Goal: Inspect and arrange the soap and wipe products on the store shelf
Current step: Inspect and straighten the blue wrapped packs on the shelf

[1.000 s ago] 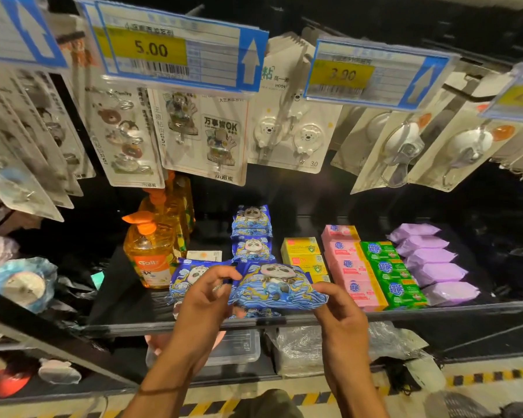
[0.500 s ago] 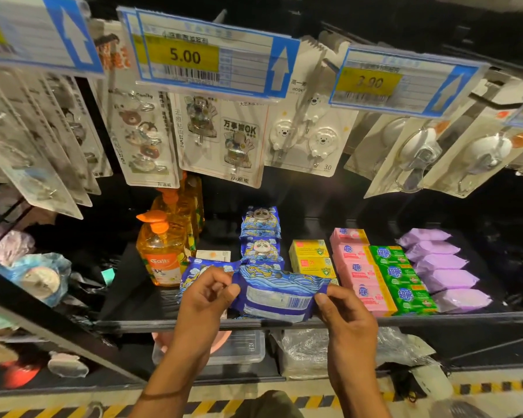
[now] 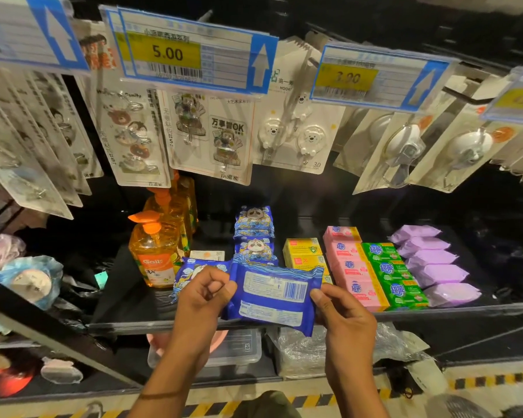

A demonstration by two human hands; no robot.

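A blue wipe pack [image 3: 272, 297] is held in front of the shelf edge with its back label and barcode facing me. My left hand [image 3: 201, 300] pinches its left end and my right hand [image 3: 341, 318] pinches its right end. Behind it on the black shelf [image 3: 127, 297] lie more blue panda wipe packs [image 3: 254, 230], yellow soap boxes [image 3: 304, 251], pink soap bars [image 3: 349, 267], green soap bars [image 3: 390, 273] and purple packs [image 3: 435, 267]. Another blue wipe pack [image 3: 191, 270] lies just behind my left hand.
Orange pump bottles [image 3: 156, 251] stand at the shelf's left. Carded hooks [image 3: 215, 137] and price tags [image 3: 191, 49] hang low above the shelf. Clear bins [image 3: 239, 348] and bagged goods [image 3: 299, 351] fill the lower shelf. Wrapped items [image 3: 31, 279] lie at far left.
The wipe pack has been turned over in both hands, from its panda front to its back label with the barcode. The hands stayed in front of the shelf edge.
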